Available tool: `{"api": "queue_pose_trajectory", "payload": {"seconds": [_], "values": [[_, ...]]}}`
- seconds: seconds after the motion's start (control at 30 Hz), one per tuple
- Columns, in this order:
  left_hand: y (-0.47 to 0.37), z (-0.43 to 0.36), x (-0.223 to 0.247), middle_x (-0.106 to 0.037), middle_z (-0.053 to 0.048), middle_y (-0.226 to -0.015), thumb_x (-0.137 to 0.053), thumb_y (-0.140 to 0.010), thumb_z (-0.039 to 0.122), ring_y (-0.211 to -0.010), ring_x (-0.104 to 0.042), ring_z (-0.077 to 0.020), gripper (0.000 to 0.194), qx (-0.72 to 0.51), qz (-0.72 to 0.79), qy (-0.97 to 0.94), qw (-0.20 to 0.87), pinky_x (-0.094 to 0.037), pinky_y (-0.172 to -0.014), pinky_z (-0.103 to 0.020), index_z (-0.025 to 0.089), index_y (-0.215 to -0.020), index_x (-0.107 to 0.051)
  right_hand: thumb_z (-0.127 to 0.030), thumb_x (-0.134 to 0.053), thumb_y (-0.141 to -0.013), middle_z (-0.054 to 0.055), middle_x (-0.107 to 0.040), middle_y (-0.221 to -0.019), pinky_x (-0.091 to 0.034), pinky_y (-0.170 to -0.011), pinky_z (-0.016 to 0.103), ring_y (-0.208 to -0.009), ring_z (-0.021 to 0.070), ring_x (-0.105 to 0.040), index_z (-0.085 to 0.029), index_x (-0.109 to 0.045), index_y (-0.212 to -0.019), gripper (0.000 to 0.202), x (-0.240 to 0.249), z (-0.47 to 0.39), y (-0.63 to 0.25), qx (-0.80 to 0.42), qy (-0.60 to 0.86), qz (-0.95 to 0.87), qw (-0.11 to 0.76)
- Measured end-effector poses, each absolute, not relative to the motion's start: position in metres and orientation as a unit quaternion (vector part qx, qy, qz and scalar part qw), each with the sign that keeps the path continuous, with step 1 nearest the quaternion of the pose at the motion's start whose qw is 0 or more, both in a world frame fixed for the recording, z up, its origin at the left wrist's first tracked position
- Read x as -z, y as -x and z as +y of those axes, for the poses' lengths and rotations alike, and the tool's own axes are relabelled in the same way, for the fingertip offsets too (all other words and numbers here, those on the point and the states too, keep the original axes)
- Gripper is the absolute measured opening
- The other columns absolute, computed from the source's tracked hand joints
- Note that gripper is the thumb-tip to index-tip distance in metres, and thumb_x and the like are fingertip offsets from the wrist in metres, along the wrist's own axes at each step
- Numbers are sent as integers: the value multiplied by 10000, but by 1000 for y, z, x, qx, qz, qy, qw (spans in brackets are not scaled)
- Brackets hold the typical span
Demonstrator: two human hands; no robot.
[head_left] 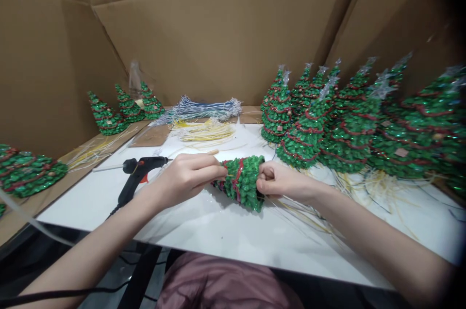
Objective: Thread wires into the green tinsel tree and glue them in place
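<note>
A small green Christmas tree (245, 183) with red garlands lies on its side above the white tabletop, its base toward the right. My left hand (191, 173) closes over its narrow end, hiding the tip; a thin yellowish piece shows at the fingertips. Just above those fingers sticks out the end of a pale wooden stick (213, 152); whether the hand holds it is unclear. My right hand (274, 179) is curled against the base rim, its fingertips partly hidden there. Yellow and white wires (302, 212) trail from the base beneath my right wrist.
A black glue gun (140, 175) lies left of my left hand. Bundles of blue-white wires (206, 107) and yellow wires (204, 132) lie at the back. Many finished-looking trees (349, 124) crowd the right; several more trees (105, 115) stand left. Cardboard walls (218, 42) surround the table.
</note>
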State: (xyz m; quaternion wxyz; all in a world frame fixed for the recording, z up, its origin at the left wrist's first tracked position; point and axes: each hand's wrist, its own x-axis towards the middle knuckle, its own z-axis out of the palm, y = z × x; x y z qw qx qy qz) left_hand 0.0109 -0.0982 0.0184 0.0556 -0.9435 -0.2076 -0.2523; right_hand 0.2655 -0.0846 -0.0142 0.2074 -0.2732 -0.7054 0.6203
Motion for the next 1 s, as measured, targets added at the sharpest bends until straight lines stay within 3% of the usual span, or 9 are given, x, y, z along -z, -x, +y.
{"api": "queue_pose_trajectory", "payload": {"seconds": [0.13, 1.0], "values": [[-10, -95, -17, -680, -45, -823, -512, -882, 114, -731, -637, -123, 143, 276, -168, 941, 103, -449, -660, -214, 177, -959, -615, -638, -662, -658, -96, -292, -494, -157, -381, 184, -417, 25, -236, -158, -422, -598, 540, 15, -84, -266, -621, 264, -706, 213], [-22, -91, -12, -647, -18, -731, -556, -868, 144, -655, -600, -105, 68, 296, -182, 936, 57, -437, -599, -205, 159, -865, -623, -615, -689, -637, -99, -281, -483, -145, -393, 190, -422, 29, -236, -159, -430, -591, 526, 16, -83, -267, -612, 280, -710, 207]]}}
